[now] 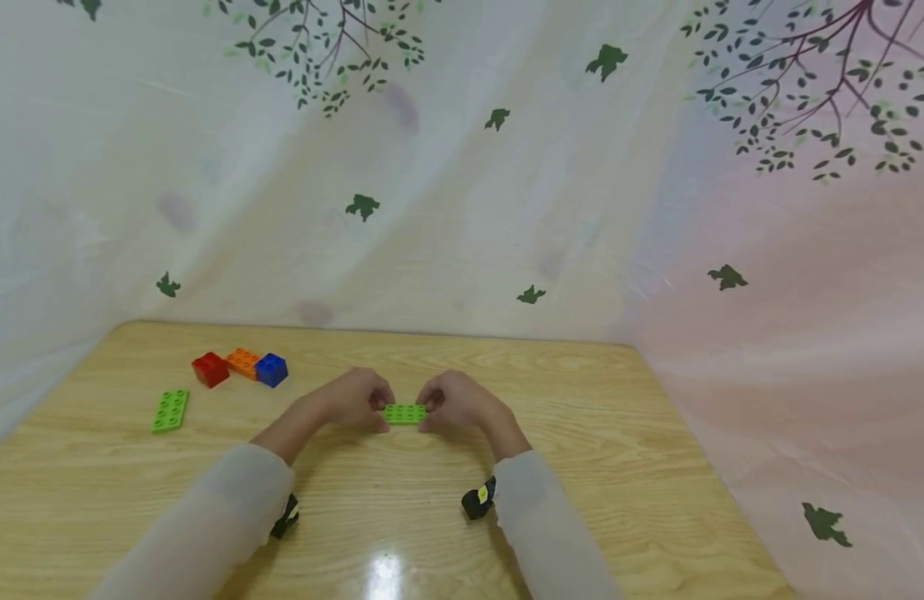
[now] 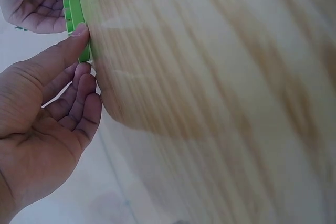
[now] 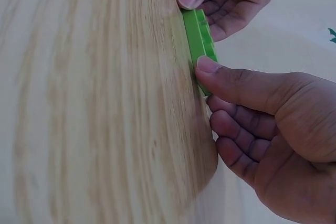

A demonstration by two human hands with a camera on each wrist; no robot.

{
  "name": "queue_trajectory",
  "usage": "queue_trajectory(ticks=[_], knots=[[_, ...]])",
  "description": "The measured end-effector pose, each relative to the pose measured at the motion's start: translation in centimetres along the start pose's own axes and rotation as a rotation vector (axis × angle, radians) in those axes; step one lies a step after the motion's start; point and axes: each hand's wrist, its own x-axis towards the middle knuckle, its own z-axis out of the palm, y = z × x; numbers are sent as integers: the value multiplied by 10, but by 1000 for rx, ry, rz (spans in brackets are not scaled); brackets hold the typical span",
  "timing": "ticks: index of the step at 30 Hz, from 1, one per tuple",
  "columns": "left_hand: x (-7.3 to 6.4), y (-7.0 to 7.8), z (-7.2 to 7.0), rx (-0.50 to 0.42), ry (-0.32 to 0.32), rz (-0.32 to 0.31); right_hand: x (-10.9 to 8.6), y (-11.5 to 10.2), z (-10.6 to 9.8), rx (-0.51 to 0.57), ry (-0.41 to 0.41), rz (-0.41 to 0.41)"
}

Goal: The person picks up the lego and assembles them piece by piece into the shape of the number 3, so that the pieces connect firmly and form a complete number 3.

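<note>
A light green studded toy brick plate (image 1: 405, 414) lies on the table in front of the person, its long side running left to right. My left hand (image 1: 359, 398) pinches its left end between thumb and fingers. At the other end, my right hand (image 1: 457, 400) pinches it the same way. In the left wrist view the left thumb presses the near side of the green plate (image 2: 76, 11). The right wrist view shows the right thumb on the side of the plate (image 3: 193, 35), with the other fingers curled behind it.
Toward the back left lie a red brick (image 1: 210, 369), an orange studded plate (image 1: 242, 362) and a blue brick (image 1: 271, 369), close together. A second light green plate (image 1: 170, 411) lies nearer, at the left. Behind the wooden table (image 1: 581, 467) hangs a leaf-patterned cloth (image 1: 447, 208).
</note>
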Motion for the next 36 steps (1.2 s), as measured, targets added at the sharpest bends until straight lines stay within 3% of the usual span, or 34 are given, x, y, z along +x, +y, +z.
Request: queue_trajectory(ticks=[12, 17, 27, 36], knots=[[14, 24, 22, -66, -1, 40, -27, 29, -12, 62, -22, 21], [19, 33, 28, -71, -2, 16, -35, 36, -14, 81, -21, 30], [24, 36, 32, -69, -13, 4, -40, 41, -18, 85, -32, 13], [24, 38, 27, -51, -18, 11, -39, 44, -18, 111, -9, 14]])
